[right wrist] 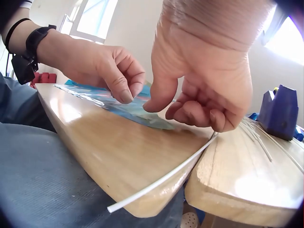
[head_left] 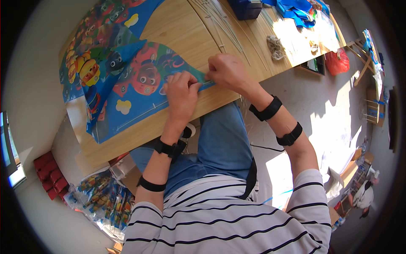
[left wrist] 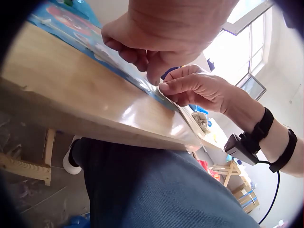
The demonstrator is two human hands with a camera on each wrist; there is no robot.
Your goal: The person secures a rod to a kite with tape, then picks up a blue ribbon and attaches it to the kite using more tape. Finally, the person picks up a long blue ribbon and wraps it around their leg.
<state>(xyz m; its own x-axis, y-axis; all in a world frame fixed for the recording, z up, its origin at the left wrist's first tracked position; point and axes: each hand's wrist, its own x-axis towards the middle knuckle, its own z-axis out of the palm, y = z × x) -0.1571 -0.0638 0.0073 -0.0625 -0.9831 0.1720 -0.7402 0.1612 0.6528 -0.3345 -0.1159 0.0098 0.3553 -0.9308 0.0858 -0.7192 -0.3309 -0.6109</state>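
Observation:
A thin blue sheet (head_left: 139, 108) printed with cartoon figures lies along the table's near edge, its left part folded over. A long white line runs along its near border. My left hand (head_left: 182, 95) rests on that border, thumb and fingers pinching the sheet's edge. Just right of it, at the sheet's narrow right end, my right hand (head_left: 228, 72) has its fingers curled. In the right wrist view a thin white rod (right wrist: 161, 178) passes under those curled fingers, its free end sticking out past the table edge. Both hands' fingertips are close together in the left wrist view.
Several thin rods (head_left: 215, 23) lie on the wooden table (head_left: 177, 27) beyond the right hand. Farther off are a dark blue box (head_left: 245, 10), a bundle of string (head_left: 275, 47) and blue fabric (head_left: 294, 12). A red bag (head_left: 337, 62) sits below the table; another person (head_left: 363, 195) is at far right.

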